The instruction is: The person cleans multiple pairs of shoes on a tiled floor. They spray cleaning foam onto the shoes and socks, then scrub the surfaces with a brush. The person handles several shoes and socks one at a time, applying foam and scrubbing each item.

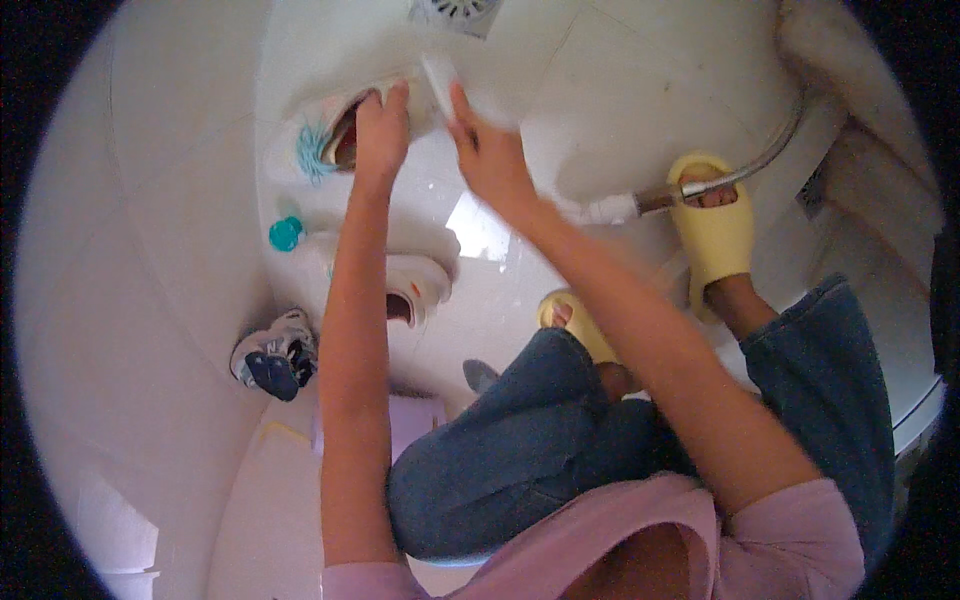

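My left hand [382, 135] grips a pale shoe [341, 105] at its opening, where a dark reddish inside shows. A tuft of light-blue strands [315, 152] lies at the shoe's left end; I cannot tell if they are laces or bristles. In my right hand [491, 154] is a white tool [439, 79], perhaps a brush, slanting up to the left beside the shoe; it is blurred and its working side is hidden. A second pale shoe [427, 281] rests on the wet floor, partly behind my left forearm.
A floor drain [457, 9] is at the top. A white shower handset [611, 208] on a metal hose [784, 139] lies near my yellow slipper [712, 232]. Left are a teal object [285, 234] and a grey New Balance sneaker [277, 352]. A purple object [416, 424] stands behind my forearm.
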